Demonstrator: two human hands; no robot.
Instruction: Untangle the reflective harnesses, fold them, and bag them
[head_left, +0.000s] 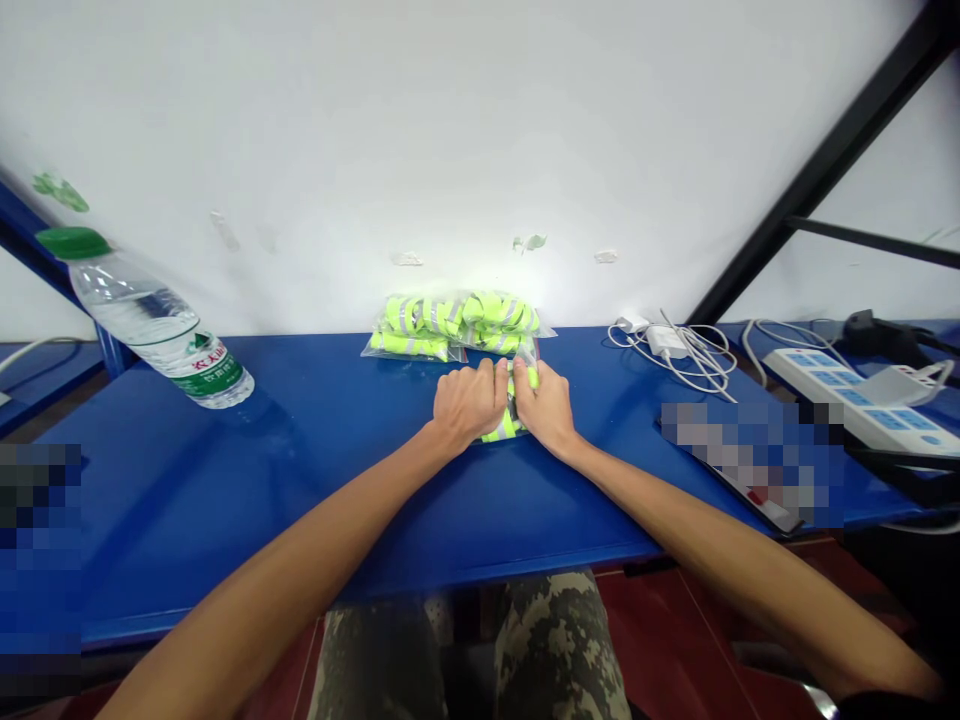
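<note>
Between left hand (466, 402) and right hand (547, 405), bagged yellow band (501, 428), held by both.

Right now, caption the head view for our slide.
Left hand and right hand hold a clear bag of yellow, silver-striped bands.

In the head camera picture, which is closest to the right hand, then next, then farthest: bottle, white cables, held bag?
1. Held bag: touching the right hand.
2. White cables: off to the right.
3. Bottle: over on the left, farthest.
</note>
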